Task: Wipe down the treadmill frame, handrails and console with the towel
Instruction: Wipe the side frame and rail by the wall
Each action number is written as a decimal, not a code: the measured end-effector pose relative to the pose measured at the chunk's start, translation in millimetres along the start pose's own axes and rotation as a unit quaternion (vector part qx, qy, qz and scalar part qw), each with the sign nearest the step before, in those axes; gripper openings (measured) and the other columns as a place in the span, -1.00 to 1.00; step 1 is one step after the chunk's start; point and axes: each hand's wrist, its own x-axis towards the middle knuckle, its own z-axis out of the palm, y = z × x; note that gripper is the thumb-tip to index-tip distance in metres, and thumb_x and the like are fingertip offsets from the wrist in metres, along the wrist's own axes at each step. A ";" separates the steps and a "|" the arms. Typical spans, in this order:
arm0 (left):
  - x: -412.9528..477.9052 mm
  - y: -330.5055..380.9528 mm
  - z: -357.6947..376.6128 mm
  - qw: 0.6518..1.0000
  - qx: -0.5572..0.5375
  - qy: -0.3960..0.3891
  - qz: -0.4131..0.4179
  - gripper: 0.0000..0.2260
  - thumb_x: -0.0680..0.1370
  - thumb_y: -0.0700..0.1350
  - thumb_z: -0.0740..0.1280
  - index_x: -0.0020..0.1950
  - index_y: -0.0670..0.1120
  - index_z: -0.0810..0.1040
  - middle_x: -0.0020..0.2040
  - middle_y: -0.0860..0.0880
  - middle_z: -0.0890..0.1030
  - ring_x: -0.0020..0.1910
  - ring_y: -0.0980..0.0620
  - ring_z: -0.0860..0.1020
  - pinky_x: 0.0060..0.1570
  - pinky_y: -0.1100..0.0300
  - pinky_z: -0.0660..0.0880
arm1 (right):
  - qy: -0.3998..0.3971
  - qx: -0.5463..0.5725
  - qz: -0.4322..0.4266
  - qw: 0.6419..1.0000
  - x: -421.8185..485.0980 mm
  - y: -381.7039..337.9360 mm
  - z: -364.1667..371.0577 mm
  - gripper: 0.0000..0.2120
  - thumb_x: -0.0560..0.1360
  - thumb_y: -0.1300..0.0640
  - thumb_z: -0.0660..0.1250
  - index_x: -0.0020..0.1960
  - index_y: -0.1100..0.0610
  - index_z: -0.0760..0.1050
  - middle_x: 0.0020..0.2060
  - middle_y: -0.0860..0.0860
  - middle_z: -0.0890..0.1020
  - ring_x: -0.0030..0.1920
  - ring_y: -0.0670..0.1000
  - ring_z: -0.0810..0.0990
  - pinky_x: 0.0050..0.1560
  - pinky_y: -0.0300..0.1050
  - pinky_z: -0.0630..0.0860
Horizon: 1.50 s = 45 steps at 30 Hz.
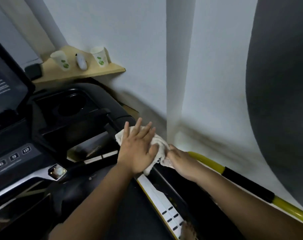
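Observation:
A cream towel (160, 144) lies bunched where the right handrail meets the black treadmill console (69, 118). My left hand (138, 149) presses flat on top of the towel with its fingers spread. My right hand (180, 161) grips the towel's right end, wrapped around the start of the yellow-and-black handrail (233, 174). The console's dark screen (3, 84) sits at the far left, with numbered keys (14, 156) below it and a cup holder (71, 106) beside it.
A white wall stands close behind the handrail. A wooden corner shelf (105, 71) carries two paper cups (60, 60) and a small white device (81, 62). The treadmill's white side rail (156, 194) runs below my arms. A large dark shape (282, 84) fills the right.

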 end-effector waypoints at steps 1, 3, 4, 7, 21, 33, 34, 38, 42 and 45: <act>-11.5 6.7 4.3 0.999 -0.041 0.033 0.007 -0.37 0.55 0.20 -0.10 0.56 -0.01 0.29 0.59 0.05 0.19 0.61 -0.02 -0.12 0.51 -0.09 -0.36 | 0.005 -0.008 0.000 1.000 -10.5 2.3 0.7 -0.63 0.48 -0.19 -0.10 0.12 -0.11 0.36 0.11 0.13 0.60 0.09 0.17 0.55 0.15 0.11 0.47; -36.9 23.7 14.1 0.988 -0.130 0.077 0.012 -0.41 0.58 0.15 -0.03 0.55 -0.05 0.30 0.60 0.01 0.17 0.61 -0.02 -0.14 0.51 -0.08 -0.35 | 0.022 -0.035 -0.015 0.999 -30.0 7.2 5.7 -0.65 0.54 -0.18 -0.05 0.23 -0.15 0.34 0.13 0.07 0.60 0.10 0.12 0.56 0.15 0.07 0.48; -49.0 33.8 19.0 0.981 -0.173 0.090 0.008 -0.42 0.59 0.13 -0.03 0.57 -0.06 0.27 0.61 0.01 0.13 0.61 -0.02 -0.16 0.51 -0.07 -0.36 | 0.031 -0.056 -0.030 0.997 -39.2 6.1 8.3 -0.63 0.59 -0.14 -0.02 0.37 -0.19 0.27 0.22 0.02 0.57 0.17 0.07 0.55 0.18 0.02 0.48; -69.8 55.8 26.9 0.965 -0.242 0.102 -0.018 -0.45 0.63 0.05 -0.05 0.60 -0.11 0.17 0.62 -0.01 0.07 0.60 0.00 -0.20 0.52 -0.05 -0.34 | 0.054 -0.116 -0.083 0.988 -52.5 -2.7 13.5 -0.52 0.62 -0.15 -0.04 0.54 -0.21 0.01 0.36 -0.07 0.47 0.24 -0.02 0.53 0.22 0.01 0.49; 38.0 -55.1 0.0 0.990 -0.070 0.045 -0.110 -0.40 0.60 0.12 -0.18 0.60 -0.04 0.18 0.60 0.03 0.17 0.61 -0.01 -0.13 0.45 -0.27 -0.39 | -0.018 0.042 -0.095 0.994 94.2 -73.9 12.5 -0.48 0.60 -0.27 -0.03 0.52 -0.16 0.15 0.43 -0.16 0.35 0.41 -0.10 0.33 0.47 -0.03 0.23; -20.7 2.0 23.5 0.959 -0.213 0.157 -0.100 -0.48 0.64 0.05 -0.04 0.54 -0.13 0.31 0.60 -0.09 0.19 0.61 -0.04 -0.09 0.55 -0.16 -0.16 | -0.036 0.111 -0.042 0.992 46.4 -25.0 0.6 -0.64 0.57 -0.10 0.10 0.33 -0.22 0.41 0.21 -0.14 0.60 0.23 -0.09 0.55 0.34 0.06 0.41; -31.4 13.7 28.0 0.951 -0.239 0.168 -0.099 -0.49 0.65 0.03 -0.03 0.54 -0.15 0.29 0.60 -0.09 0.17 0.61 -0.02 -0.10 0.55 -0.14 -0.12 | -0.031 0.090 -0.051 0.994 34.7 -18.1 0.5 -0.63 0.55 -0.14 0.09 0.34 -0.23 0.39 0.22 -0.16 0.59 0.24 -0.10 0.54 0.34 0.08 0.40; -38.8 18.9 37.5 0.941 -0.269 0.180 -0.103 -0.50 0.66 0.00 -0.02 0.57 -0.18 0.22 0.62 -0.10 0.10 0.61 0.00 -0.15 0.56 -0.10 -0.13 | -0.009 -0.069 -0.079 0.994 13.5 -31.2 3.0 -0.65 0.65 -0.10 -0.01 0.40 -0.13 0.30 0.12 -0.14 0.57 0.09 -0.16 0.55 0.11 -0.19 0.45; -21.6 -2.8 29.6 0.952 -0.240 0.146 -0.119 -0.47 0.66 0.03 -0.08 0.60 -0.15 0.15 0.63 -0.08 0.03 0.60 -0.02 -0.19 0.56 -0.11 -0.19 | -0.011 -0.101 -0.087 0.991 42.7 -66.0 5.7 -0.69 0.65 -0.12 0.05 0.32 -0.06 0.36 0.09 -0.09 0.59 0.06 -0.12 0.56 0.07 -0.16 0.46; 10.9 -32.6 14.7 0.963 -0.176 0.078 -0.186 -0.47 0.67 0.04 -0.09 0.62 -0.12 0.07 0.64 -0.08 -0.07 0.59 -0.07 -0.28 0.53 -0.18 -0.23 | 0.004 -0.095 -0.153 0.984 79.0 -87.0 7.4 -0.68 0.65 -0.10 0.09 0.38 -0.14 0.34 0.17 -0.18 0.55 0.14 -0.16 0.53 0.14 -0.22 0.41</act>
